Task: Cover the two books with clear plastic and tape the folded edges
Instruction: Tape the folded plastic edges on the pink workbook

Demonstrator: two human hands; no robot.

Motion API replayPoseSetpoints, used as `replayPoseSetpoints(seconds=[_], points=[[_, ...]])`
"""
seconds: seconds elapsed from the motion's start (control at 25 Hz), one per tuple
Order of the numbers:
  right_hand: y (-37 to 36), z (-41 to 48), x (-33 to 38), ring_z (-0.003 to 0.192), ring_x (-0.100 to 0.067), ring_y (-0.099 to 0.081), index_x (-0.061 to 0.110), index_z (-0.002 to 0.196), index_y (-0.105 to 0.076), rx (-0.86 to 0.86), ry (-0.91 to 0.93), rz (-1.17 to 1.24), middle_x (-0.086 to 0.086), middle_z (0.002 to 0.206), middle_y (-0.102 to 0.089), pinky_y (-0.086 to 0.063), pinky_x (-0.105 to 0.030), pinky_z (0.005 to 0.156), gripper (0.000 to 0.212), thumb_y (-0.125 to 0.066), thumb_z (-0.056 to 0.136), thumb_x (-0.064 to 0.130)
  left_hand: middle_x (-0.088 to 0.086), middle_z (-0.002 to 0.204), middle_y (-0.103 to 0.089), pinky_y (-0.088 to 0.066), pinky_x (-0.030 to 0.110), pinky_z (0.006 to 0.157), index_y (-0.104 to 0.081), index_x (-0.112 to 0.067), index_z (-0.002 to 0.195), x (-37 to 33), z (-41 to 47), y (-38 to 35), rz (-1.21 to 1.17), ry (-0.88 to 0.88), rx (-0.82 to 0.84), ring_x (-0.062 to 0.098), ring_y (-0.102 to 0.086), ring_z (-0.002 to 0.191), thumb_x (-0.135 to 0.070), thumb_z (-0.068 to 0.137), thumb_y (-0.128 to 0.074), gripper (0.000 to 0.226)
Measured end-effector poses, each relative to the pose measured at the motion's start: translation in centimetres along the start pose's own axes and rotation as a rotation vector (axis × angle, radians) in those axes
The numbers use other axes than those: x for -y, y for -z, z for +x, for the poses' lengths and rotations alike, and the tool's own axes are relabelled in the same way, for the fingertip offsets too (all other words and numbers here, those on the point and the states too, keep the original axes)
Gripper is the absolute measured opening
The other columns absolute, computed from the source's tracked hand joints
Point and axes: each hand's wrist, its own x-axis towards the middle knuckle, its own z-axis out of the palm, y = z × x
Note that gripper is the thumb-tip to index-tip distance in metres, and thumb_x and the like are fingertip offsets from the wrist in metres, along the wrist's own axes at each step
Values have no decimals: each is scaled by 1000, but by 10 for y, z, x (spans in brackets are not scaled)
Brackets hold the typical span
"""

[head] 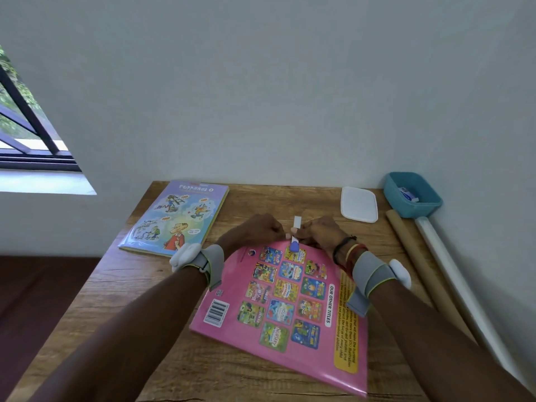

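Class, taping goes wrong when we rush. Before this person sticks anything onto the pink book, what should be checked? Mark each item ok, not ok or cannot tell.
1. Pink book flat on the table, back cover up: ok.
2. Left hand and right hand at the book's far edge: ok.
3. White-and-blue strip pinched between both hands: ok.
4. Plastic fold under the hands lying smooth: cannot tell, hidden.
5. Second book apart, at the far left: ok.

Your left wrist strap (206, 262) and right wrist strap (372, 274) are grey, edged yellow-green, each carrying 1 white pod (185, 256); black, red and yellow bracelets (346, 253) circle your right wrist.
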Motion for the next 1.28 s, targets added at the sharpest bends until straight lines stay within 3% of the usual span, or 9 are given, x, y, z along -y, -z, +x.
replayPoseSetpoints(seconds=[0.2,0.28,0.36,0.52,0.64,0.84,0.96,1.08,1.28], points=[[-1,-7,4,54,-17,-58,-4,77,-66,-9,39,58,-15,69,-66,-50,-25,54,20,-78,78,12,6,78,-72,-44,26,64,-72,-12,73,4,-16,-14,-93,141,-127,15,-64,70,-35,93,-62,32],[11,-9,7,55,-15,-61,-1,80,-66,-140,111,157,-10,70,-67,-51,-23,53,16,-77,79,12,8,72,-69,-43,29,65,-67,-11,65,12,-24,-18,-94,227,-200,20,-64,71,-37,91,-64,37],[29,-9,5,59,-14,-65,0,84,-69,-286,157,262,-8,73,-70,-51,-23,52,16,-77,79,13,11,78,-70,-43,29,65,-71,-5,73,14,-30,-14,-76,272,-186,21,-65,76,-39,92,-63,39],[62,-10,-11,57,-16,-60,3,84,-71,-456,122,431,-9,73,-69,-48,-23,52,16,-75,80,18,4,66,-63,-38,23,58,-62,-12,65,-11,-24,-5,-174,170,-2,13,-56,60,-47,95,-56,47],[74,-14,-19,59,-17,-59,8,79,-69,-523,105,425,-12,81,-66,-49,-25,53,11,-74,81,18,8,81,-71,-42,23,61,-70,-8,83,-42,4,-16,-246,86,-2,14,-60,67,-47,93,-59,42],[80,-28,-21,63,-17,-62,9,83,-69,-432,65,420,-8,78,-68,-53,-27,59,9,-71,84,18,6,113,-70,-50,29,85,-71,-12,113,-81,42,-34,-253,-8,-54,17,-64,100,-32,95,-60,28],[79,-30,-26,64,-19,-63,7,90,-70,-348,30,420,-10,83,-71,-53,-27,55,13,-72,83,18,10,103,-73,-48,25,74,-74,-9,105,-79,51,-42,-244,22,-54,17,-66,87,-26,93,-62,24],[75,-29,-32,73,-22,-68,3,95,-72,-294,-12,416,-12,91,-74,-56,-31,65,23,-74,80,20,10,96,-74,-50,24,67,-76,-8,98,-73,49,-48,-293,77,-120,16,-67,81,-27,90,-65,23],[65,-29,-32,66,-22,-68,-4,93,-71,-345,-24,387,-16,89,-74,-56,-29,59,23,-75,80,15,10,99,-74,-51,29,80,-76,-8,97,-70,48,-55,-271,107,-165,22,-69,89,-35,94,-61,31]])
